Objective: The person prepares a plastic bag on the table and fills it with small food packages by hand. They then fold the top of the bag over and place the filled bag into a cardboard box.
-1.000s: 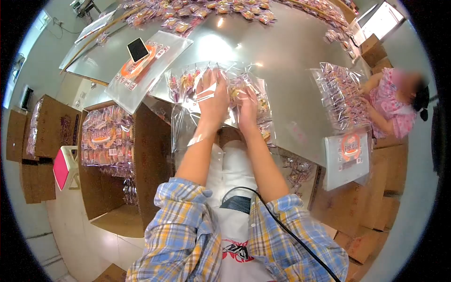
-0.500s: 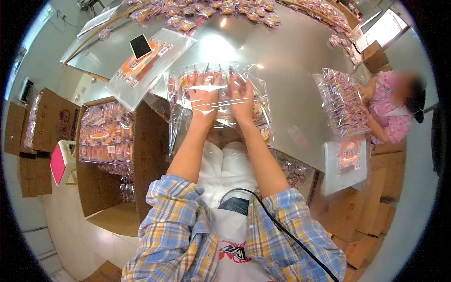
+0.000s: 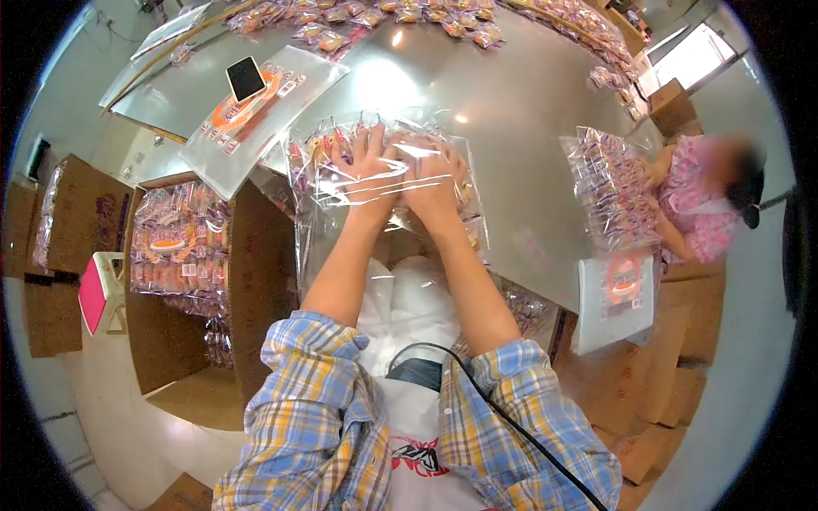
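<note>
A large clear plastic bag (image 3: 307, 223) lies at the table's near edge, with small wrapped snack packets (image 3: 324, 146) inside. Shiny film runs over both hands, so they appear to be inside the bag. My left hand (image 3: 372, 175) rests on the packets, its fingers spread and pointing away from me. Close beside it, my right hand (image 3: 430, 179) lies over the packets with bent fingers a little apart. The packets under my palms are hidden, and glare blurs the fingertips.
A phone (image 3: 245, 79) lies on a stack of printed bags (image 3: 281, 94). At left stands a carton (image 3: 179, 358) with filled bags (image 3: 183, 243). A person (image 3: 694, 196) at right handles another filled bag (image 3: 609, 187), near more flat bags (image 3: 618, 298). Loose packets (image 3: 409, 13) cover the far table.
My hands have come closer together over the packets. The right hand has shifted left and its fingers have turned flatter over them. The camera view has moved slightly.
</note>
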The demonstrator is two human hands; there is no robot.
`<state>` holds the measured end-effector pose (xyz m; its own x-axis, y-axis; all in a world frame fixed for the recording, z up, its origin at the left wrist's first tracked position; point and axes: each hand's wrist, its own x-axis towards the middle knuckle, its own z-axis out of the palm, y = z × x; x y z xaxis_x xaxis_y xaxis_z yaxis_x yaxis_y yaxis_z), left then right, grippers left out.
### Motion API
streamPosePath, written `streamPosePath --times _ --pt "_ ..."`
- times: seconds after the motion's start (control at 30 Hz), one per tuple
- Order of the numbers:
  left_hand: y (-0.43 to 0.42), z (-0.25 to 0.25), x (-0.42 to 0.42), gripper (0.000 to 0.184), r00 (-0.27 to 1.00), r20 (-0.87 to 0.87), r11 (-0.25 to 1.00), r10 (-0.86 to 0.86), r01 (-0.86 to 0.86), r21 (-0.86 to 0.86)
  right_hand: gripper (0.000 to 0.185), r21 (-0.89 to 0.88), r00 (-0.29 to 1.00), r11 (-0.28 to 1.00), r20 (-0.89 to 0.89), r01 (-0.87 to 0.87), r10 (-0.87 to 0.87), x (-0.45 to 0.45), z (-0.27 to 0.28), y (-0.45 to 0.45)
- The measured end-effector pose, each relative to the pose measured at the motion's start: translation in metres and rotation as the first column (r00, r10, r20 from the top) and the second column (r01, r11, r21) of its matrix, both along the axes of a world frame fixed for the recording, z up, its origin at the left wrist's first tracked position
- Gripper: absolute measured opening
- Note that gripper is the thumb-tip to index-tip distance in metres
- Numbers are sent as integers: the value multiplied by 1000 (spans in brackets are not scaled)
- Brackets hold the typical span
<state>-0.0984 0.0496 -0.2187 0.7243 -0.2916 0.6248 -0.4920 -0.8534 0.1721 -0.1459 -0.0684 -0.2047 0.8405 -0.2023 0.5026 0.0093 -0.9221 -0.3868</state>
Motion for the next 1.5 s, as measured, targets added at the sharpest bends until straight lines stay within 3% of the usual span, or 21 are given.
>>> streamPosePath --times 0.03,0.1,0.2,0.27,0.33,0.5,0.6,0.67,0.73,0.77,0.9,1.0,1.03,1.13,1.17,1.23,1.27,1.4,1.5 --pt "4 -1 -2 55 998 19 996 -61 62 -61 49 -45 999 998 -30 43 -44 -2 -1 -3" --pt "6 -1 -2 53 999 13 999 -44 44 -26 51 -124 996 990 -34 74 -78 -7 -3 -13" --pt "5 2 -4 50 996 84 996 -39 45 -71 50 92 989 993 -132 79 -66 -6 -11 -28" --pt "3 7 -9 49 999 -37 998 -25 23 -53 45 110 1000 994 -20 5 -3 0 -22 -37" --pt "-1 6 -6 52 1000 -5 996 -25 24 -89 42 183 1000 983 -15 -12 15 -7 -5 -36" --pt "-6 5 -5 57 998 -42 998 47 -49 -43 30 197 999 980 23 -32 28 -7 -9 -39" --pt "-10 6 -1 55 994 -110 982 1 -22 -189 32 132 996 990 78 -44 34 -8 -11 -39" --pt "-13 7 1 51 994 -108 976 26 -49 -212 35 121 999 992 -41 37 -32 -6 -12 -39" --pt "-13 14 -1 51 989 -136 976 62 -88 -197 37 126 994 990 -95 59 -48 -4 -11 -39" --pt "-12 17 -3 60 984 -165 990 72 -91 -111 38 141 995 989 -91 48 -35 -5 -12 -40" --pt "-15 19 -7 72 996 -72 998 49 -52 -30 46 167 993 984 -108 61 -43 -3 -6 -39" --pt "-11 15 -4 67 997 -60 998 40 -42 -41 49 93 999 995 43 -25 21 -12 -5 -35" --pt "-12 17 -3 61 995 -75 998 69 -68 6 48 148 1000 989 3 -11 11 -5 -16 -41" --pt "-14 21 -4 56 995 -21 995 98 -98 -1 34 63 992 998 121 19 -26 4 -32 -46" --pt "-13 20 -2 52 996 3 996 84 -84 -1 34 87 997 996 64 36 -41 4 -34 -46" --pt "-17 23 -4 48 992 -14 984 128 -126 123 33 130 996 989 -54 71 -64 2 -24 -45" --pt "-20 26 -4 47 989 -17 973 150 -144 182 29 149 998 989 65 11 -21 -2 -18 -45" --pt "-29 23 5 36 967 207 955 148 -194 223 20 215 996 977 85 11 -30 -2 -16 -44" --pt "-25 27 2 34 996 -35 979 88 -79 188 20 194 995 979 57 65 -78 3 -21 -44"
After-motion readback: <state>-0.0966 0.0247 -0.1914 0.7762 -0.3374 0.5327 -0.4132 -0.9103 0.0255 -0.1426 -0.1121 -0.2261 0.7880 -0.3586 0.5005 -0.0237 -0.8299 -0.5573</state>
